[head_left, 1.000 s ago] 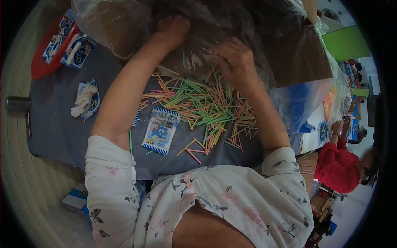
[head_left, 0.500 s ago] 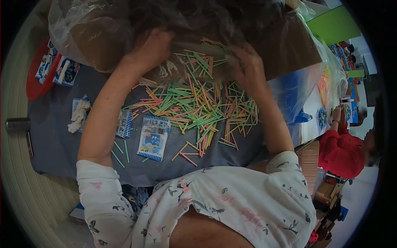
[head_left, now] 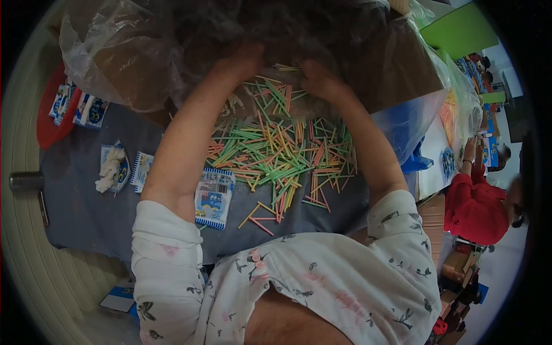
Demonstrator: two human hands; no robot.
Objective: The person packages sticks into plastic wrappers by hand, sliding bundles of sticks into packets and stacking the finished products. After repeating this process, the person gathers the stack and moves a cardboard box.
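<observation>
Both hands reach into the mouth of a plastic-lined cardboard box. My left hand is deep in its shadow, with the fingers hidden. My right hand is close by on the right, its fingers dim and blurred beside a few thin sticks. Whether either hand grips anything does not show. Pink, green and yellow sticks spill from the box onto the grey cloth in a loose pile. A blue-and-white printed packet lies nearer me, partly behind my left forearm.
A red basin with several packets is at the left. Near it, a crumpled white piece rests on another packet. A dark cylinder lies at the left edge. At the right are a blue container and a person in red.
My left hand has moved right and farther into the box, its forearm now covering part of the packets. My right hand has shifted slightly left, closer to the left one.
</observation>
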